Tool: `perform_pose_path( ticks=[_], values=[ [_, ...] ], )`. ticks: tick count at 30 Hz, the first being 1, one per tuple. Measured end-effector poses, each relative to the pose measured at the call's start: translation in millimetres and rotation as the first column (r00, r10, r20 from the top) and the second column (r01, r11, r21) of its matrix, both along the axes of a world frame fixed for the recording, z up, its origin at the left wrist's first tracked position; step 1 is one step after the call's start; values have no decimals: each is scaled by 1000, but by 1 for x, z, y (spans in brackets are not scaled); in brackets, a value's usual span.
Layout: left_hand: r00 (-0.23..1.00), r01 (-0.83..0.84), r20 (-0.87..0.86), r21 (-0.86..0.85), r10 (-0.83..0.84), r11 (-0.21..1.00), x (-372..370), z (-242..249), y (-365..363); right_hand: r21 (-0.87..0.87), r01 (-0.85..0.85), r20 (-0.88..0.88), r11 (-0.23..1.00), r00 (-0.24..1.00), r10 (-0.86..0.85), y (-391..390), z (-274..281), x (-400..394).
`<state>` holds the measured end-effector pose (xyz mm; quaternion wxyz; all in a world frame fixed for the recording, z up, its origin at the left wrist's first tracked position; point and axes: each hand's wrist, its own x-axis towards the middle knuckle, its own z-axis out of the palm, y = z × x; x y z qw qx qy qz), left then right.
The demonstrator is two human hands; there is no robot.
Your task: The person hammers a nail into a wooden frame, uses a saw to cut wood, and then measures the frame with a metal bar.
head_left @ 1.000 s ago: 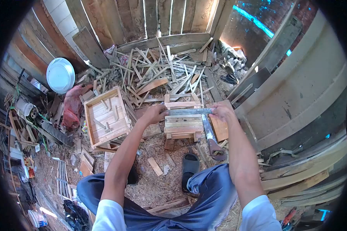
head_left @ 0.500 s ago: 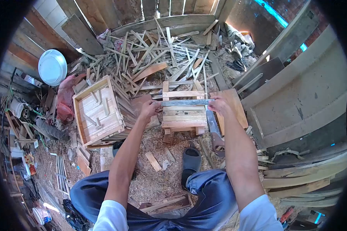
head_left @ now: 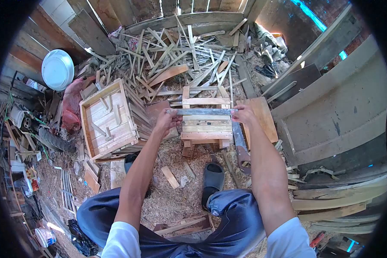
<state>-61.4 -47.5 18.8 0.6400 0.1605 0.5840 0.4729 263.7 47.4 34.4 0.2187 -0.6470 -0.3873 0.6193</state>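
Observation:
A thin grey wooden strip (head_left: 204,112) spans between both hands, over a small slatted wooden piece (head_left: 205,129). My left hand (head_left: 167,121) pinches the strip's left end. The right end is in the fingers of my right hand (head_left: 244,115). Below the strip, several pale slats lie side by side across two uprights. Whether the strip touches them I cannot tell. A handsaw (head_left: 241,152) lies just right of the slatted piece, its handle toward me.
Slatted crates (head_left: 109,120) stand at the left, loose sticks on the top one. Scrap wood (head_left: 176,60) is heaped behind. A white basin (head_left: 58,69) leans at the far left. Large curved boards (head_left: 331,107) stand at the right. A brown board (head_left: 261,118) lies beyond the saw.
The strip has moved slightly up and left relative to the slatted piece, with both hands still on it. The whole view has shifted a little.

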Motion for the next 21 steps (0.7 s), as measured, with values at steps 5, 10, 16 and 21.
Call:
perform_pose_path(
  ticks=[5,10,16,21],
  values=[
    [995,-28,-95,18,29,999,10,3,-1,-23,-13,15,1000,1000,14,2,-4,-1],
    [993,-99,-69,4,99,995,15,1,-5,-80,-83,31,993,996,85,1,4,3],
    [999,-6,-36,29,7,1000,17,6,-23,-174,-197,-82,965,979,185,-9,16,26],
    [999,15,-31,8,-15,1000,12,20,-47,-209,-304,-24,930,952,306,-17,49,21]
  ],
)
